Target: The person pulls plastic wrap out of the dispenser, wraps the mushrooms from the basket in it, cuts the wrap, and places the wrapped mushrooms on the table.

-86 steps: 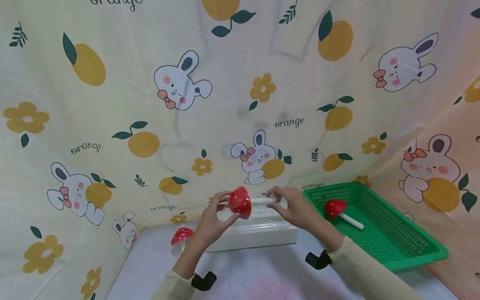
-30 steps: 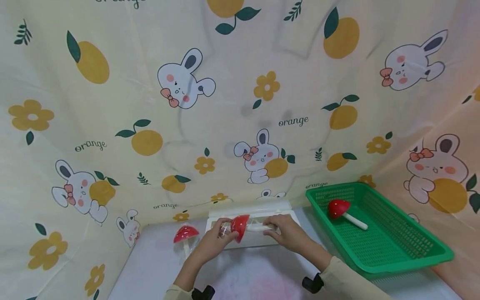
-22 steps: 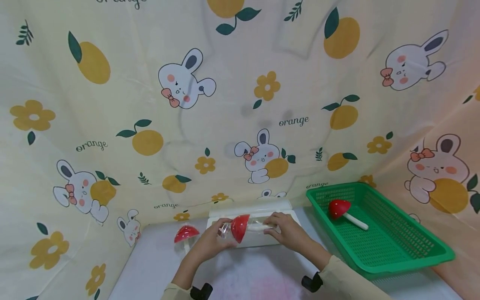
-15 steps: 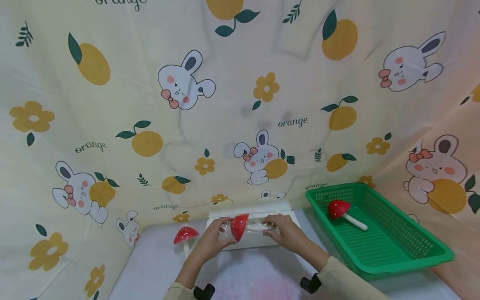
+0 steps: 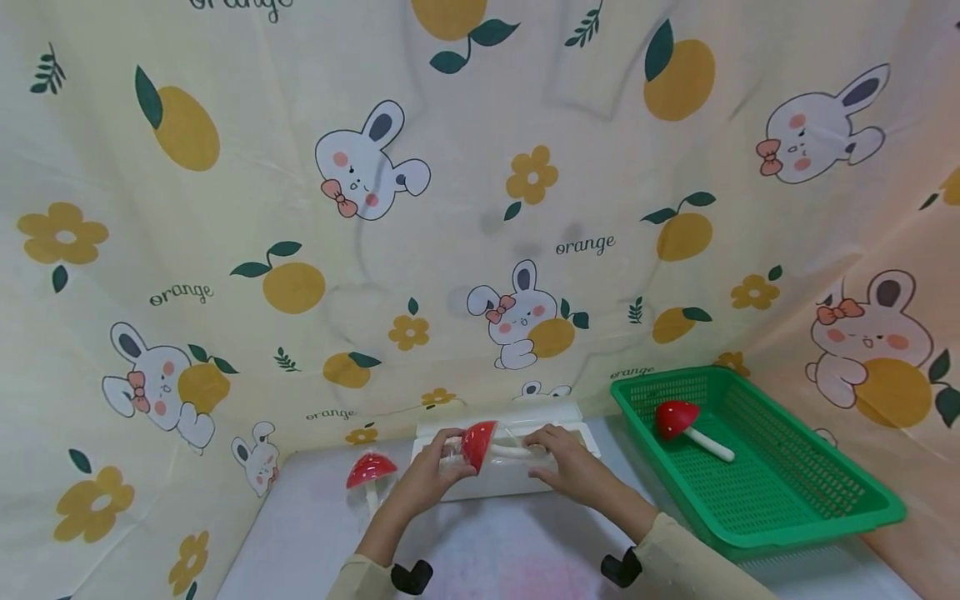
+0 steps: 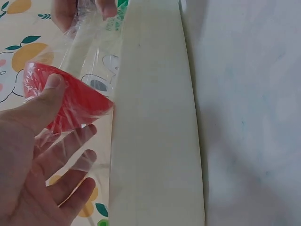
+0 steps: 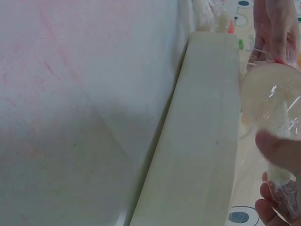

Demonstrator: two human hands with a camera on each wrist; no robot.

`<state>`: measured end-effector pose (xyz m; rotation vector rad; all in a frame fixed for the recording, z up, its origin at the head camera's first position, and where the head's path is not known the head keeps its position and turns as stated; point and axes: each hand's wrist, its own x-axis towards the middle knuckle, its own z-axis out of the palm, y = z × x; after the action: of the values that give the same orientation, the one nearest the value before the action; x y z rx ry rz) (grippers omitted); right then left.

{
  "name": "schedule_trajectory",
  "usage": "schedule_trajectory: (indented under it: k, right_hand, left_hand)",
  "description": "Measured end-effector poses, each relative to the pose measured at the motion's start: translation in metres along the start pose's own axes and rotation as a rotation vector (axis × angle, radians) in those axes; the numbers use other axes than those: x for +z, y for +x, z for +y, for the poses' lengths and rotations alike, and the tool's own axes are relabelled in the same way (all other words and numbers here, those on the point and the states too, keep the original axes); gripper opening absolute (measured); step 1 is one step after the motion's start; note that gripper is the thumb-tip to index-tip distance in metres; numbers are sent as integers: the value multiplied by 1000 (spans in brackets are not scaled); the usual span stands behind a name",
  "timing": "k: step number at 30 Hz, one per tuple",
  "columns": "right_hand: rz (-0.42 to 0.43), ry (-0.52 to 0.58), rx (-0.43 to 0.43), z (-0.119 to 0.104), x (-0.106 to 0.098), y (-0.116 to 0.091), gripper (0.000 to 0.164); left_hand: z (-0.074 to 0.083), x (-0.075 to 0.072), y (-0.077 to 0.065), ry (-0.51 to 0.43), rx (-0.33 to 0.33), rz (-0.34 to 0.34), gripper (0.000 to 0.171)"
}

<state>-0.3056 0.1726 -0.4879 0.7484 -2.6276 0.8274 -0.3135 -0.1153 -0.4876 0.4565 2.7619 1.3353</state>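
Red mushroom [image 5: 478, 446] partly behind right hand [image 5: 567, 463]

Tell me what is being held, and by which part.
A plastic-wrapped, red-capped mushroom: left grip on its cap, right grip at its stem end.

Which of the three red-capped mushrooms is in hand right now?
The middle mushroom, cap in the left hand, stem toward the right hand. Another mushroom lies in the green basket; the third mushroom sits left of the white box.
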Motion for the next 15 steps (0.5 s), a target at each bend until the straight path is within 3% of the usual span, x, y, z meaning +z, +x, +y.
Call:
schedule_trajectory:
  k: [10,15]
  right_hand:
    - [148,-68,-60,-1,-4,4,35]
    - [152,-51,-70,-1,-9,6,36]
  left_hand:
    - [4,-3,2,-33,23,65,71]
    - [6,-5,2,-70,39,64,71]
